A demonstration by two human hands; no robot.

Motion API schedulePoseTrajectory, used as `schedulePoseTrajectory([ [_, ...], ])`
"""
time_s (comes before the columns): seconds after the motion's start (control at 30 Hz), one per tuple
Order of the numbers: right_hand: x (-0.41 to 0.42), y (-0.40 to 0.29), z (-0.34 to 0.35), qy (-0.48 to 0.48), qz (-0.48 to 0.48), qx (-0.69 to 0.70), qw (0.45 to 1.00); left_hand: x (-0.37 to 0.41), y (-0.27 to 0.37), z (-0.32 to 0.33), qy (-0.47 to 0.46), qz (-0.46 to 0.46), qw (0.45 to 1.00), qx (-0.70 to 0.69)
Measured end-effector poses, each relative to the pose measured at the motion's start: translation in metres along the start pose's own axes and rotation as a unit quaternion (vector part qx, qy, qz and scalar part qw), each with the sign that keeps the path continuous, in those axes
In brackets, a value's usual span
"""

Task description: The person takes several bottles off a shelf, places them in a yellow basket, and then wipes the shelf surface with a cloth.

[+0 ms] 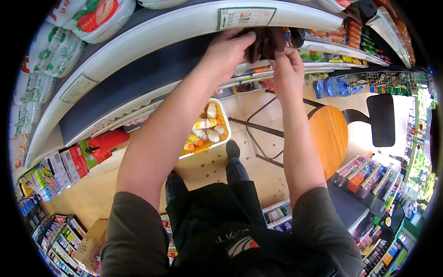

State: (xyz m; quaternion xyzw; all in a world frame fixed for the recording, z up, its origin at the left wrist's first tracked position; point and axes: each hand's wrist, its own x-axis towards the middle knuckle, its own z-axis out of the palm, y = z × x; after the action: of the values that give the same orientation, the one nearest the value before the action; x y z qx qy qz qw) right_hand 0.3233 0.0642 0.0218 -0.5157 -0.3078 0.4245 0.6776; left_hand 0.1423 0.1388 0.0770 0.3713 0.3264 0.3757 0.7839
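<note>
Both my hands are raised to a dark shelf of a store display unit, just below its white price rail [187, 26]. My left hand [228, 52] grips one side of a crumpled dark brown cloth [264, 45]. With thumb and fingers, my right hand [289, 71] pinches the cloth's lower right edge. Part of the cloth lies in the shadow under the rail. The dark shelf surface [138, 76] stretches off to the left of my hands. On the floor below, a yellow basket with a white rim [226, 119] holds several bottles [207, 123], some with orange caps.
A stool with a round wooden seat [328, 138] and dark metal legs stands at my right. Strawberry-printed packs [100, 17] fill the upper shelf. A red fire extinguisher [109, 142] is at the lower left. Farther right is a counter [346, 204]; a cardboard box [91, 246] sits behind me.
</note>
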Motion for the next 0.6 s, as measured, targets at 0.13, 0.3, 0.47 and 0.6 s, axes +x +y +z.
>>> schedulePoseTrajectory([
  [0.13, -0.002, -0.021, 0.009, -0.034, -0.274, -0.605, 0.747, 0.016, -0.017, -0.023, 0.103, 0.107, 0.826, 0.544],
  [0.3, 0.002, -0.023, 0.04, -0.063, -0.249, -0.645, 0.72, 0.012, -0.031, -0.038, 0.069, 0.189, 0.779, 0.594],
  [0.47, 0.024, -0.001, 0.056, -0.149, -0.198, -0.72, 0.648, 0.023, -0.028, -0.046, 0.014, 0.119, 0.82, 0.56],
  [0.6, 0.063, 0.03, 0.07, -0.138, -0.226, -0.76, 0.593, 0.027, -0.023, -0.057, 0.041, 0.116, 0.845, 0.52],
])
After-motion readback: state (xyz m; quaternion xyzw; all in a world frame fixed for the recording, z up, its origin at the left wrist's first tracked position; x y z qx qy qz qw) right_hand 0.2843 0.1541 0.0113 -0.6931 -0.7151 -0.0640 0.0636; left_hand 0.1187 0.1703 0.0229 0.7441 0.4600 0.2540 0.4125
